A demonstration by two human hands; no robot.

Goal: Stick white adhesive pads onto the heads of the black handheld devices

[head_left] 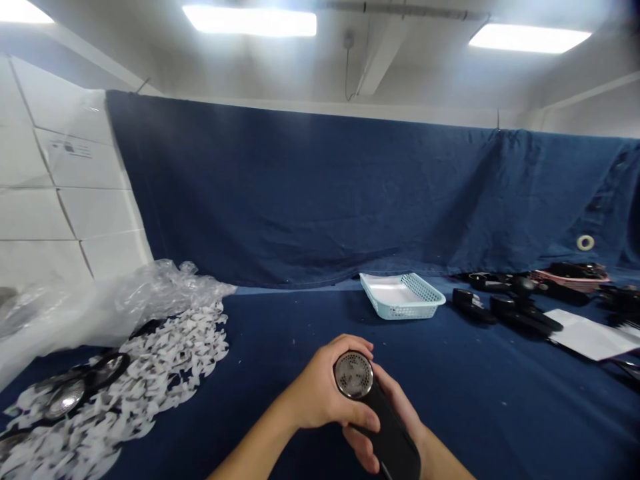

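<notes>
A black fabric shaver [387, 427] with a round, perforated metal head is held in both hands above the blue cloth, low in the head view. My left hand [323, 387] is closed around the head end, its thumb lying across the body just below the metal disc. My right hand [400, 403] wraps the body from the right side and beneath, with fingertips showing on the near left edge. The metal head faces up toward me. The underside of the shaver is hidden by my hands.
A pale blue basket [413, 311] with white paper inside stands ahead. White plastic pieces [175, 373] are heaped at left beside black rings with metal mesh [67, 398] and clear plastic bags [155, 293]. At right lie black shavers [520, 313] and a white sheet [593, 333].
</notes>
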